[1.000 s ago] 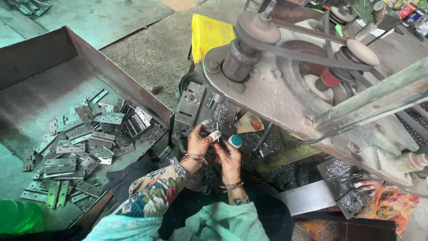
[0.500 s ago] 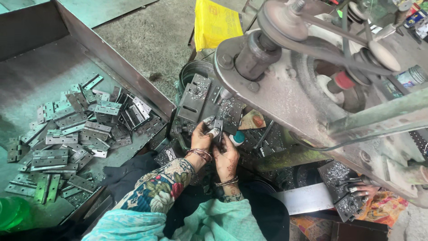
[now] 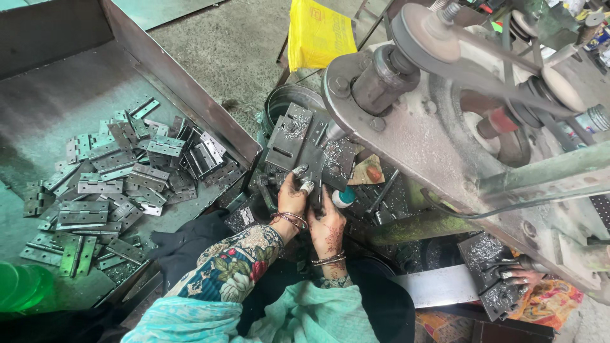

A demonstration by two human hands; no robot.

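Hinge piece: a small grey metal hinge piece (image 3: 306, 186) sits pinched at the fingertips of the left hand, right at the edge of the machine's dark work plate.
Left hand: the left hand (image 3: 291, 200) is closed on that piece, thumb and fingers curled round it, bangles at the wrist.
Right hand: the right hand (image 3: 327, 222) lies just beside the left, fingers pressed against the plate; it may be steadying the same piece, but the fingertips are too crowded to tell whether it grips anything.
Work plate: the work plate (image 3: 298, 143) is dusted with metal shavings, and a small teal-capped bottle (image 3: 344, 197) stands near the right hand.
Tray: to the left, a large metal tray (image 3: 184, 79) holds a spread heap of flat hinges (image 3: 121, 184).
Progress: judging by the pile, many hinges are either done or waiting; only one is at the machine now, so plenty looks left.
Machine: above the hands rises a heavy grey machine (image 3: 432, 140) with a belt and pulleys (image 3: 426, 28).
Other person: at lower right, another person's hand (image 3: 518, 276) rests on a second dark plate.
Far: a yellow bag (image 3: 318, 32) lies on the concrete floor.
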